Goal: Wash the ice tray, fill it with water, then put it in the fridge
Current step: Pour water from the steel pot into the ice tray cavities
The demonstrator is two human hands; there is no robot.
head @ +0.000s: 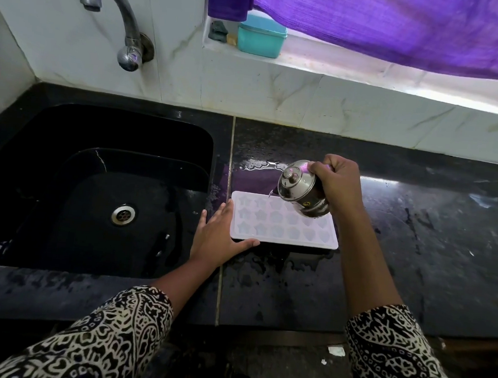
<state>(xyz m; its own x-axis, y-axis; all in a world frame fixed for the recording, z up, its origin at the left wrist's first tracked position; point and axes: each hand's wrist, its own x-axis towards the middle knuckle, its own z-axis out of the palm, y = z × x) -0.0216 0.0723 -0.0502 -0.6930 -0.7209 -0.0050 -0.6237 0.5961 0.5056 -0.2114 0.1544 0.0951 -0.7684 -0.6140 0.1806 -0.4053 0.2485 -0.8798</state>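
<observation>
Ice tray: white ice tray [268, 224] lies flat on the wet black counter [431, 248], just right of the sink [71, 198].
Left hand: left hand [219, 234] spread flat at the tray's 8 o'clock corner, fingers straight, thumb along the near edge.
Right hand: right hand [339, 181] curled round the handle of a steel kettle [300, 190].
Kettle: tilted over the tray's 1 o'clock corner, spout down.
Tap: tap [113, 8] at 11 o'clock from the tray.
</observation>
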